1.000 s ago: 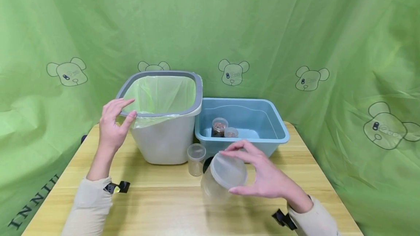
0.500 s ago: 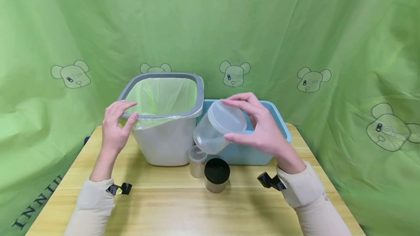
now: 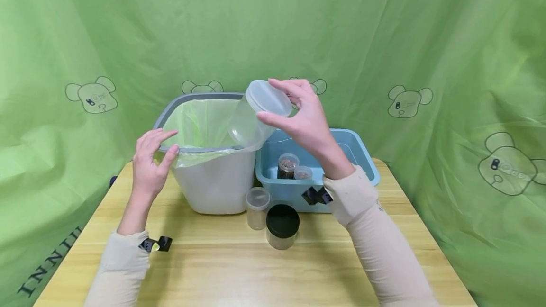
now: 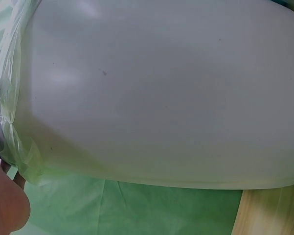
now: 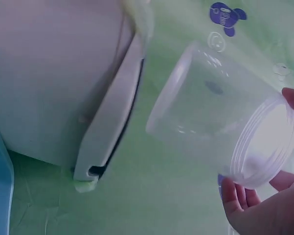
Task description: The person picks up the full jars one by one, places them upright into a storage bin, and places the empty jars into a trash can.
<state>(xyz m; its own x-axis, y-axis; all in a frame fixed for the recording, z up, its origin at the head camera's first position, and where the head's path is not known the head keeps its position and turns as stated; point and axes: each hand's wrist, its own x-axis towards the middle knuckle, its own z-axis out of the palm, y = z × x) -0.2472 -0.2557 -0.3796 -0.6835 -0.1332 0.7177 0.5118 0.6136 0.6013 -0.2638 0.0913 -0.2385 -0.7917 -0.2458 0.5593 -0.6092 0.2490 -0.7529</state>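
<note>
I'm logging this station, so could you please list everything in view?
Table: 1, pale wood, below.
Bin: 1, white with grey rim, left.
Liner: 1, pale green, in the bin.
Basin: 1, blue, right of the bin.
Filled jars: 2, brownish contents, in the basin.
Large jar: 1, clear, held near the bin's right rim.
Small jar: 1, clear, by the bin's front corner.
Black-lidded jar: 1, clear-bodied, right of the small jar.
Backdrop: 1, green, behind.
Wrist cameras: 2, black, one each side.
Sleeves: 2, beige, one each side.
Hands: 2, left hand at the bin's rim, right hand gripping the large jar.
</note>
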